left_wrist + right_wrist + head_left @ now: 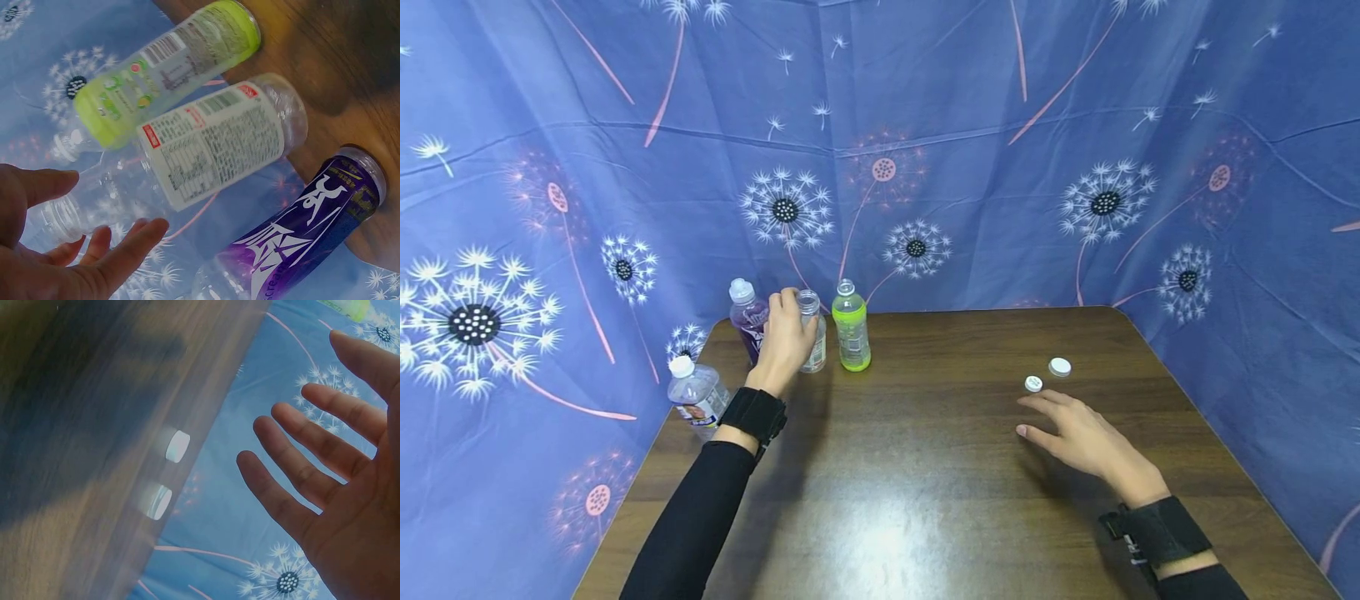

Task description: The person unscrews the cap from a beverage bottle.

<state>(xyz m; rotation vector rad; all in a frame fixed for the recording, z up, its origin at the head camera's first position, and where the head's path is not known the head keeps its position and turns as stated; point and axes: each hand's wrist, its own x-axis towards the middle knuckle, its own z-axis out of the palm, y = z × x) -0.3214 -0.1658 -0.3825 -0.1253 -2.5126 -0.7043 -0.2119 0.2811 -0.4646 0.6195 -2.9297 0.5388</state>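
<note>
My left hand (785, 343) is at the neck of a clear bottle (814, 354) with a white printed label. In the left wrist view the thumb and fingers stand spread on either side of the threaded, capless neck (61, 215). Beside it are a green-labelled bottle (852, 333) with an open mouth and a purple-labelled bottle (312, 219), partly hidden by the hand in the head view. My right hand (1086, 437) hovers over the table with fingers extended, holding nothing. Just beyond its fingertips lie a small white cap (1033, 383) and a larger white cap (1060, 367).
A clear bottle with a white cap (695, 392) stands at the table's left edge, beside my left wrist. The brown wooden table (940, 450) meets a blue dandelion-print cloth (985, 208) at the back and along both sides.
</note>
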